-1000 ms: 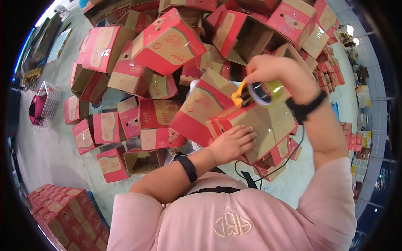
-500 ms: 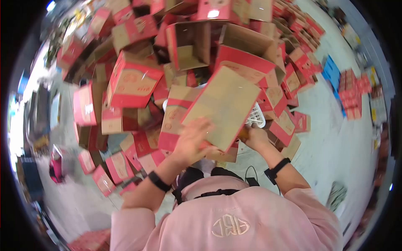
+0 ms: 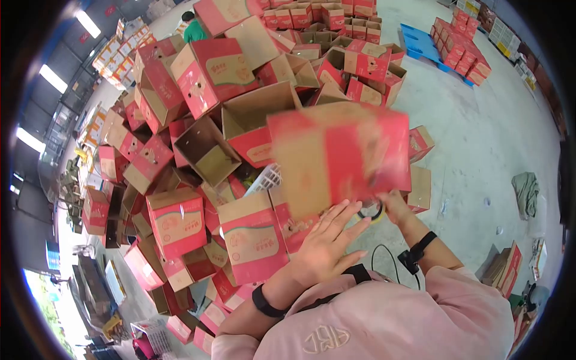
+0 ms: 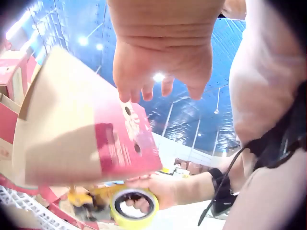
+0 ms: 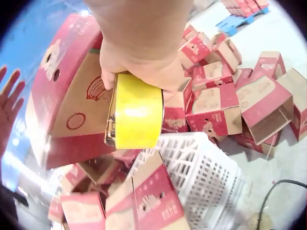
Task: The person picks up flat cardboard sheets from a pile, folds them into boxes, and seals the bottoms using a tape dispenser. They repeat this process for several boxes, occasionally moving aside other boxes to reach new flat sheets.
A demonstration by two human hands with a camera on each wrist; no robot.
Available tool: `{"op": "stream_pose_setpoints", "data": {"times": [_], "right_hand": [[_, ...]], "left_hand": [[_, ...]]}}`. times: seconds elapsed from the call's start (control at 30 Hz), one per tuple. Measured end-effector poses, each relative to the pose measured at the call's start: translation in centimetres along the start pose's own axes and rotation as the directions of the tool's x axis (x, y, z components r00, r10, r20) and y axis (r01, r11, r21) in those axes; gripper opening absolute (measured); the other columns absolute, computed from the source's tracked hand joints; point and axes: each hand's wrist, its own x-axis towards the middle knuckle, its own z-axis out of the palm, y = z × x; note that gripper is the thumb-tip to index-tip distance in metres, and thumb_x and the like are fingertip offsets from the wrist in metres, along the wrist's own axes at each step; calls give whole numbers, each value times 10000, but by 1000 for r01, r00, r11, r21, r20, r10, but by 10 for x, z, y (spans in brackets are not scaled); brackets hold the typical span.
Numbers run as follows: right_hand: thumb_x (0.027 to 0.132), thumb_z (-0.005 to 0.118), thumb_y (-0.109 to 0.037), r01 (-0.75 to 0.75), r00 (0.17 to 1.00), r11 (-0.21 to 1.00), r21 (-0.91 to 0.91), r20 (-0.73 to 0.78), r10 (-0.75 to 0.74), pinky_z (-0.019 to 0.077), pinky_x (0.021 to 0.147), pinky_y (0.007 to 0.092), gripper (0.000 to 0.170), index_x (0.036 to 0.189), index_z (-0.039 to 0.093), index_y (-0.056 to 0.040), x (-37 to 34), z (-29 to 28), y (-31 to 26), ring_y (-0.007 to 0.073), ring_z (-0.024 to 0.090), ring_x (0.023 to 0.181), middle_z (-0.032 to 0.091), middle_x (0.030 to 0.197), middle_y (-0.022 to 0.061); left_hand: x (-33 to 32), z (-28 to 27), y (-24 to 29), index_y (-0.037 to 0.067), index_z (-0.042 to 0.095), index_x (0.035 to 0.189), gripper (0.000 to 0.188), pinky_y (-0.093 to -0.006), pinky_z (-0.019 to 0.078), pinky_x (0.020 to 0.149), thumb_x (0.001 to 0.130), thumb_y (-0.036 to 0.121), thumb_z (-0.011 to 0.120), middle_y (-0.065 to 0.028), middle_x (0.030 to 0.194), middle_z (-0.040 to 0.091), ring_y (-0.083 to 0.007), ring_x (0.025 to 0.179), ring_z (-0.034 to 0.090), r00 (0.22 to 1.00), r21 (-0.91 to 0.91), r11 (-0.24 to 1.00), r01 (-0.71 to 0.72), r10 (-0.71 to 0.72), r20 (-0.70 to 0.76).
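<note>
Beside cardboard box [image 5: 67,103], glossy tape roll [image 5: 139,112]

A big, high-roofed hall with a pale floor and hard white light.
From where I stand, the floor [image 3: 462,144] is pale and greyish, lightly scuffed, running out on the right to a blue-grey wall [image 3: 537,51]. A blue pallet [image 3: 418,45] lies flat on it at the far right. Over on the left, three white strip lights [image 3: 89,24] shine in a row against a dim grey surface, wall or roof I can't tell; low at that edge, a bright opening [image 3: 45,303] glares. Overhead, the blue roof [image 4: 192,112] carries thin pale rods and glowing lamps [image 4: 83,40].
</note>
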Motion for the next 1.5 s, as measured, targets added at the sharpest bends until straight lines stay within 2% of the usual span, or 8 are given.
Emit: {"op": "stream_pose_setpoints", "data": {"times": [0.2,0.43,0.83,0.9,1.0,1.27,1.37,1.5], "right_hand": [[856,629,-157,-140,980,818,558,197,33,535,726,296,216,1039,584,-53,41,-10,-50,176,643,877,651,924,83],[711,585,-2,-521,853,788,330,151,500,528,832,401,303,1014,587,-4,51,18,79,223,650,845,652,899,103],[728,610,-32,-505,799,798,329,-173,576,509,811,342,263,988,567,-18,15,120,199,205,626,862,630,894,83],[735,600,-30,-495,805,773,396,-127,580,514,806,348,272,1004,558,-9,14,104,197,215,625,866,628,900,94],[766,582,-59,-335,824,714,614,-176,539,517,853,389,273,1029,533,-4,9,94,180,264,628,908,624,955,116],[786,580,-91,-232,891,801,552,-210,403,504,745,373,248,1032,561,-66,7,92,111,220,622,892,635,950,73],[808,639,-107,-371,928,927,58,10,371,494,711,289,343,1126,528,-41,-29,117,72,155,601,889,609,974,66],[766,757,-255,102,855,881,-462,494,160,453,908,317,675,1294,404,-26,-71,164,-11,213,572,1066,561,1139,107]], "left_hand": [[-70,53,-105,63,486,1297,547,-452,385,1011,826,276,665,-218,1350,438,-405,1222,445,906,22,916,401,-393,-156],[-321,87,-249,52,444,1306,659,-453,402,992,795,398,675,-240,1285,477,-411,1196,464,305,-53,315,948,-942,-143],[-380,36,-299,18,432,1279,595,-454,435,930,790,277,651,-196,1186,546,-353,1081,544,-182,-314,-74,947,-927,-329],[-367,-12,-266,-5,440,1287,524,-381,455,897,825,153,631,-115,1109,616,-263,1067,572,219,-895,-38,444,-964,150],[-344,-70,-221,1,477,1280,457,-351,461,897,840,23,599,-74,1120,617,-199,1035,584,418,-928,-91,362,-874,249],[-359,-106,-177,-9,562,1170,350,-301,438,909,836,65,638,-45,1015,618,-168,967,578,396,-628,197,753,-898,193],[-301,-95,-146,13,452,1301,449,-310,417,943,915,230,529,-87,1182,549,-167,1094,517,416,-711,496,498,-856,-306],[-235,-104,-113,45,309,1399,556,-361,328,1043,898,104,544,-133,1370,397,-226,1259,399,352,-844,509,169,-831,-431]]}}
